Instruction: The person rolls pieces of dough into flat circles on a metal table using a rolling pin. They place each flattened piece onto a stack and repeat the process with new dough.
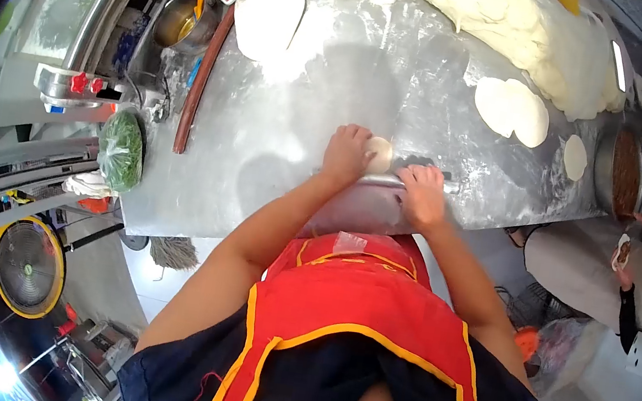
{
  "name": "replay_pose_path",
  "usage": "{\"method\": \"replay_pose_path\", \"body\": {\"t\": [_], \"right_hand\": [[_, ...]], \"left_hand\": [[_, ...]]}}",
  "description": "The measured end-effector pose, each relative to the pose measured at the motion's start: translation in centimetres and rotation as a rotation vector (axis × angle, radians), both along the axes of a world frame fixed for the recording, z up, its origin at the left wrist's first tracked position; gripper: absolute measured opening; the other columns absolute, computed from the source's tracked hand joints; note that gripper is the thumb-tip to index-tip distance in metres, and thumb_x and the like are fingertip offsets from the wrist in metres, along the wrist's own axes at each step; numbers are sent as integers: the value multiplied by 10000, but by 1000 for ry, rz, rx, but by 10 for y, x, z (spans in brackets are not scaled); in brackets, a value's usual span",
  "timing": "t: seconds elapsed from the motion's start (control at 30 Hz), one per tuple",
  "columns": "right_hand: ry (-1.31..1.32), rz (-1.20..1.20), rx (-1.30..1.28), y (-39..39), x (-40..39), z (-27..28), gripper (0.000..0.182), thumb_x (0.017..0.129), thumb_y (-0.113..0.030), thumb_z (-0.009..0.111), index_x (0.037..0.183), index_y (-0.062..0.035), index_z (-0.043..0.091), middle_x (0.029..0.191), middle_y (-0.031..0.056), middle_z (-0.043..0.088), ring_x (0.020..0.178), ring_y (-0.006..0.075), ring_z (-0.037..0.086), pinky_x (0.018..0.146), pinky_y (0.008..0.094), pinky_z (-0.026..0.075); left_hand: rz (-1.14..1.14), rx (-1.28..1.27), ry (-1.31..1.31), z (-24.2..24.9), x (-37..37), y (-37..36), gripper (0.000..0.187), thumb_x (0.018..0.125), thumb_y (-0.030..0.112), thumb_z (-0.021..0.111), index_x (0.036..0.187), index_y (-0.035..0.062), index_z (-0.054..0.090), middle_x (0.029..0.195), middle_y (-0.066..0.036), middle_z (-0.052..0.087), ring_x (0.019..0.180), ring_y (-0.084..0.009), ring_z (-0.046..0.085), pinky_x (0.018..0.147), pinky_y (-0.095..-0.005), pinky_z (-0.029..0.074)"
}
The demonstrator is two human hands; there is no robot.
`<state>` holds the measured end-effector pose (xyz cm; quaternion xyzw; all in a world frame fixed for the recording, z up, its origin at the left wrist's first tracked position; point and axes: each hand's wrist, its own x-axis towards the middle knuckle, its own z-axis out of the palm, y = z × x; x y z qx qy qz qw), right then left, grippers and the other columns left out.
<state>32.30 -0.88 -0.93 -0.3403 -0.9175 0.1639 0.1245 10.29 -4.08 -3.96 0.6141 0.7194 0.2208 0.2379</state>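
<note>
A small round of dough lies on the metal table near its front edge. My left hand grips the left side of this round with curled fingers. Just to the right, my right hand is closed over a short, pale rolling pin, which lies along the near edge of the dough. The underside of the right fingers is hidden. Farther right are flattened dough rounds, partly overlapping, and a single round.
A large mass of dough covers the back right of the table. On the left are a long brown rod, a metal pot and a bag of greens. A co-worker's hand holds a filled wrapper beside a filling bowl.
</note>
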Motion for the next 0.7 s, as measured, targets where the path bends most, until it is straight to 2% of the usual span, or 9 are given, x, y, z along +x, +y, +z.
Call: {"method": "replay_pose_path", "body": {"t": [0.1, 0.13, 0.23, 0.27, 0.37, 0.4, 0.5, 0.6, 0.7], "right_hand": [[99, -153, 17, -14, -21, -13, 412, 726, -173, 748, 1110, -118, 608, 1080, 98, 566, 1102, 297, 524, 1041, 499, 369], [182, -158, 31, -15, -17, -32, 502, 748, -182, 740, 1217, -86, 587, 1195, 139, 567, 1187, 317, 503, 1068, 488, 360], [68, -223, 216, -23, -18, -22, 577, 763, -192, 736, 1284, -20, 558, 1243, 192, 580, 1202, 353, 529, 1068, 499, 381], [77, -209, 174, -13, -22, -23, 618, 797, -198, 716, 1336, 20, 506, 1324, 224, 544, 1263, 361, 501, 1089, 507, 363], [-4, -250, 171, 39, -45, -37, 574, 924, -228, 587, 1419, 10, 422, 1451, 221, 441, 1342, 332, 426, 1117, 525, 298], [-19, -286, 201, 58, -57, -45, 575, 959, -274, 529, 1452, -14, 384, 1522, 198, 362, 1407, 302, 347, 1141, 550, 243], [-121, -317, 208, 117, -87, -36, 522, 957, -293, 547, 1393, -19, 458, 1485, 167, 422, 1377, 315, 382, 1137, 576, 242], [-97, -401, 246, 163, -108, -46, 528, 972, -328, 512, 1416, -50, 448, 1495, 129, 425, 1382, 320, 375, 1128, 593, 242], [-24, -412, 311, 188, -119, -36, 540, 971, -308, 520, 1437, -51, 425, 1502, 150, 414, 1376, 332, 385, 1126, 563, 264]], "left_hand": [[153, 164, 120, -6, -7, -38, 474, 876, 257, 651, 1282, 43, 535, 1327, -145, 537, 1251, -352, 480, 1058, -479, 376], [111, 152, 203, -6, -10, -54, 509, 890, 277, 632, 1322, 37, 506, 1367, -155, 512, 1290, -350, 453, 1085, -486, 346], [50, 99, 341, -3, -16, -78, 598, 922, 324, 595, 1418, 31, 433, 1464, -174, 443, 1386, -341, 380, 1151, -510, 263], [74, 86, 310, -1, -14, -70, 615, 925, 330, 594, 1435, 35, 419, 1483, -172, 425, 1403, -335, 360, 1163, -520, 237], [81, 50, 335, -1, -27, -23, 630, 944, 364, 563, 1459, 41, 398, 1521, -162, 383, 1442, -324, 303, 1180, -547, 183], [77, 34, 365, -2, -36, -3, 630, 952, 377, 549, 1463, 43, 394, 1531, -158, 371, 1452, -322, 284, 1182, -556, 169], [83, 68, 441, 5, -58, 59, 638, 982, 434, 473, 1478, 45, 374, 1562, -141, 325, 1477, -315, 225, 1188, -572, 116], [110, 154, 510, 1, -77, 105, 647, 1000, 465, 411, 1491, 48, 353, 1580, -130, 294, 1489, -303, 192, 1200, -550, 77], [113, 239, 526, -2, -90, 135, 638, 1005, 452, 405, 1493, 45, 343, 1588, -127, 275, 1494, -290, 178, 1206, -533, 67]]}}
